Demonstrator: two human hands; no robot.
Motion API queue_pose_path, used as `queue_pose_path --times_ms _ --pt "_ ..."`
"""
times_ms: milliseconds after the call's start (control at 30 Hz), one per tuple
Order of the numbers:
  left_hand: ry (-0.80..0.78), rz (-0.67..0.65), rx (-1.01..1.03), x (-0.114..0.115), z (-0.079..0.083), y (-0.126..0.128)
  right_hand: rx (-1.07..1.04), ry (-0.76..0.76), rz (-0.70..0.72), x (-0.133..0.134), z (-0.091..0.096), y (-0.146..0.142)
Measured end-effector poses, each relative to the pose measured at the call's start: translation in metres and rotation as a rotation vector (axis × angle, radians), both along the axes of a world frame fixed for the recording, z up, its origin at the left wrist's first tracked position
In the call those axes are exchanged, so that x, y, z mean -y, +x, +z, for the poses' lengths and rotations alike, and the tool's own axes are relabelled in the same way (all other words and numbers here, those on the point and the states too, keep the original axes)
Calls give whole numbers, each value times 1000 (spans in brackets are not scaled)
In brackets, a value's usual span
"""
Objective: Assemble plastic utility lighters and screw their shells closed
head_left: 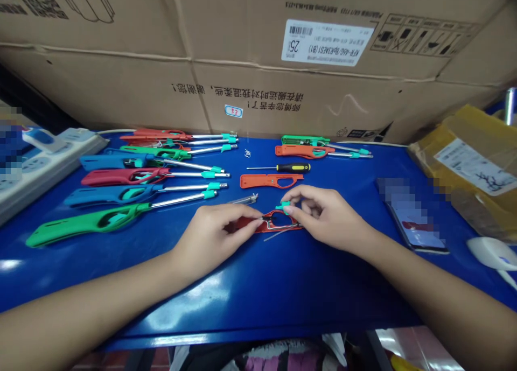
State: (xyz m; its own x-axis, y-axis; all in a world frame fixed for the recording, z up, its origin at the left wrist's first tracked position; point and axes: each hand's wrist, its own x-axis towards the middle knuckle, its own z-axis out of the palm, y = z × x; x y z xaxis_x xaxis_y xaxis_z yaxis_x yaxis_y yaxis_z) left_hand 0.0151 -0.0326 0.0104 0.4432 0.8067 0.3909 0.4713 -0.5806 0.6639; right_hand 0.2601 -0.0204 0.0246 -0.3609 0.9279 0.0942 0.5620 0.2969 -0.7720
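An open red lighter shell (278, 224) lies on the blue table (258, 285) between my hands. My left hand (214, 236) pins its handle end down, fingers closed on it. My right hand (323, 215) pinches a small teal trigger piece (285, 205) at the shell's trigger opening. A thin wire sticks out under the shell. Just behind lie an orange shell half (270, 180), a loose metal nozzle tube (245, 200) and a small black-and-yellow screwdriver (283, 167).
Several assembled long-nose lighters (133, 190) in green, blue and red lie at the left; two more (319, 147) sit behind. A power strip (44, 155) is far left. A phone (416, 220), a yellow parcel (472, 166) and a white mouse (493, 252) are right. Cardboard boxes (258, 58) wall the back.
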Motion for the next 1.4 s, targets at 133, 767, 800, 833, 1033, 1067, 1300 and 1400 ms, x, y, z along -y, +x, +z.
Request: queue_pose_path --times_ms 133,767,800,833,1033,1067,1300,1400 --pt "-37 34 47 -1 0 1 13 -57 29 0 1 1" --pt "-16 9 151 -3 -3 2 -42 -48 118 2 -5 -5" --pt "-17 11 154 -3 -2 2 -45 -23 114 2 -6 -5" --pt "-20 9 157 -3 -2 3 -47 3 114 1 -6 -6" --pt "-40 -15 166 -2 -2 3 -57 18 116 1 -8 -7" --pt "-40 -14 169 -2 -2 3 -61 5 113 1 -9 -7" --pt "-63 -5 146 -7 -4 2 -77 -36 51 1 -11 -10" --pt "-63 -34 131 -10 -4 2 -90 -54 14 1 -13 -11"
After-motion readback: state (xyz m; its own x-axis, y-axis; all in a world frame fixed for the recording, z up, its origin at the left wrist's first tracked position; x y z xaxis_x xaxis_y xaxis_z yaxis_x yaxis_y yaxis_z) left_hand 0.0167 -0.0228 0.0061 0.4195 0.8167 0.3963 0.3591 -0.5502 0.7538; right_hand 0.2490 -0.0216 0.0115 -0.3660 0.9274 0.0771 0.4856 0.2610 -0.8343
